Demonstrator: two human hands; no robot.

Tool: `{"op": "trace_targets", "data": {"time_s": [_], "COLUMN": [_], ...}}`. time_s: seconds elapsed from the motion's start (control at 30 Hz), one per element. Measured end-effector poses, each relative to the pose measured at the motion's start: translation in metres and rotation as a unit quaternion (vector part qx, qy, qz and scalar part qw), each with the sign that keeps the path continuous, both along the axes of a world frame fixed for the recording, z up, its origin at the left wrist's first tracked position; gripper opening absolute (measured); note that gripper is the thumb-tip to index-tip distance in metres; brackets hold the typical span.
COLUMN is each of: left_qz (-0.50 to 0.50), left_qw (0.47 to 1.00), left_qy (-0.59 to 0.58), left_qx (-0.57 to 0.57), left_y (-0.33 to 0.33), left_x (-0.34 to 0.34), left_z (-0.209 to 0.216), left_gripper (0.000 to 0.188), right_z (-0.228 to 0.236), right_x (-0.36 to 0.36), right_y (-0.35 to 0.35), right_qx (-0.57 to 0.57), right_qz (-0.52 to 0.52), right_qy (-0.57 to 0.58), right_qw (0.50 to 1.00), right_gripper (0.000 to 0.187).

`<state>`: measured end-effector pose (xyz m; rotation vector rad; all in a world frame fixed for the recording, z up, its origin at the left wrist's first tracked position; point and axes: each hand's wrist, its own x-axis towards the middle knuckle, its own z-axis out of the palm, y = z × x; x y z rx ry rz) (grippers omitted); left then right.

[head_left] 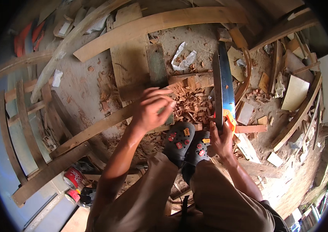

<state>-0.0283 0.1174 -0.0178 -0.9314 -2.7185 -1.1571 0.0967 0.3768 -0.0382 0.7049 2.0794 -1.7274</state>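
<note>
Littered floor (pixel 80 87); right of woodchips (pixel 191 106), right hand (pixel 222 144) grips dark bar (pixel 217 85), likely stiff, hold low; left hand (pixel 151 110) loosely curled.

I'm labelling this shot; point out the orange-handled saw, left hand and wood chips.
Orange-handled saw (pixel 228 83): head view, on its blue blade.
Left hand (pixel 151 110): head view, middle of the hand.
Wood chips (pixel 191 105): head view, middle of the pile.

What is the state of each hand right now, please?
Left hand: half open, loosely curled, no object visible in it.
Right hand: closed, holding a long dark bar; whether it also grips the orange-handled saw cannot be told.
</note>
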Motion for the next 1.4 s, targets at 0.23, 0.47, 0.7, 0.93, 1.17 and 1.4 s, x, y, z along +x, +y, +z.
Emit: {"op": "trace_targets", "data": {"time_s": [0.23,0.47,0.7,0.93,1.17,1.4], "left_qz": [0.093,0.096,0.102,0.13,0.086,0.068], "left_qw": [0.984,0.959,0.96,0.987,0.973,0.941], "left_qy": [-0.108,-0.064,-0.091,-0.095,-0.157,-0.208], "left_qx": [-0.109,-0.259,-0.244,-0.003,-0.146,-0.258], "left_y": [-0.017,-0.007,-0.004,-0.011,-0.014,-0.036], "left_x": [-0.009,-0.008,-0.009,-0.006,-0.026,-0.037], "left_z": [0.013,0.0,0.005,0.011,0.011,0.022], "left_gripper": [0.043,0.055,0.05,0.028,0.064,0.092], "right_z": [-0.013,-0.016,-0.014,-0.028,-0.019,-0.021], "right_x": [-0.002,-0.013,-0.013,0.0,-0.003,0.001], "right_y": [-0.001,0.003,0.013,0.013,0.021,0.023], "right_qx": [-0.009,-0.067,-0.051,-0.01,-0.069,-0.081], "right_qz": [-0.009,-0.034,-0.012,-0.048,-0.025,-0.038], "right_qy": [0.036,0.014,-0.018,0.078,-0.01,-0.012], "right_qw": [0.999,0.997,0.998,0.996,0.997,0.996], "right_gripper": [0.033,0.034,0.038,0.047,0.051,0.051]}}
